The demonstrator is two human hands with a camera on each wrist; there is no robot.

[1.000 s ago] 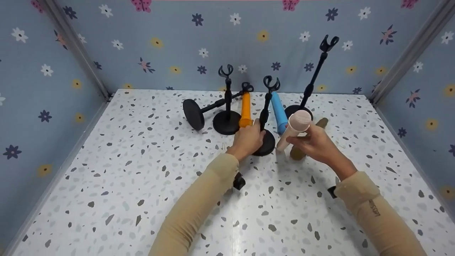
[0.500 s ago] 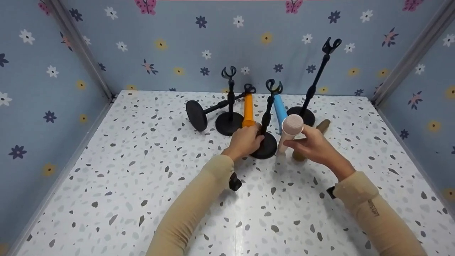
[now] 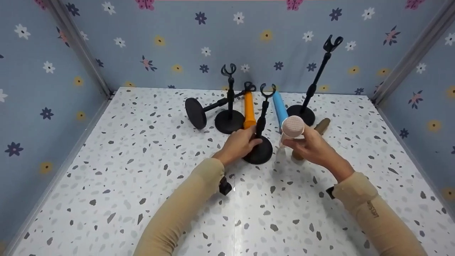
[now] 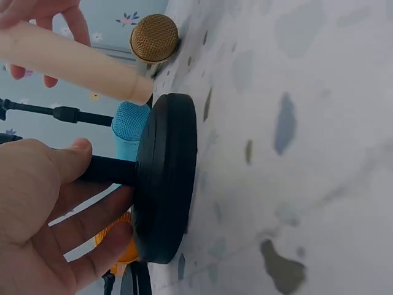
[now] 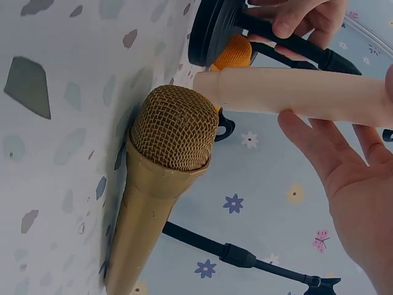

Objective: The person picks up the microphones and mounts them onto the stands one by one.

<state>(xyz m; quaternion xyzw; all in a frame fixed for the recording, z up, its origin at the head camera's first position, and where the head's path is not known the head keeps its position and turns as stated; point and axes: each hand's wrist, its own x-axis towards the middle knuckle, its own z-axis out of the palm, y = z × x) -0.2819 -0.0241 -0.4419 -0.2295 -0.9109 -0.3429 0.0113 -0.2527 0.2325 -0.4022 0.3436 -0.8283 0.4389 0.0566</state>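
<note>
My left hand [image 3: 237, 144] grips a black microphone stand [image 3: 262, 122] low on its pole, thumb on the near side. Its round base [image 4: 166, 178] is at the tabletop, and the open clip points up. My right hand [image 3: 314, 145] holds a pale pink microphone [image 3: 293, 126] upright by the handle, mesh head on top, just right of that stand. In the right wrist view the fingers lie along its handle [image 5: 301, 92]. A gold microphone [image 5: 169, 129] lies on the table beside the right hand. Behind the hands lie an orange microphone [image 3: 249, 110] and a blue microphone [image 3: 279, 106].
A second stand [image 3: 229, 122] is upright at the back, with another stand [image 3: 195, 113] tipped over beside it. A taller stand [image 3: 312, 85] rises at the right rear. Flowered panels [image 3: 199, 42] border the speckled table [image 3: 124, 160] on the back and sides.
My left hand has drawn its stand toward me and slightly left, and the clip has turned. The pink microphone has shifted a little left and lower in my right hand.
</note>
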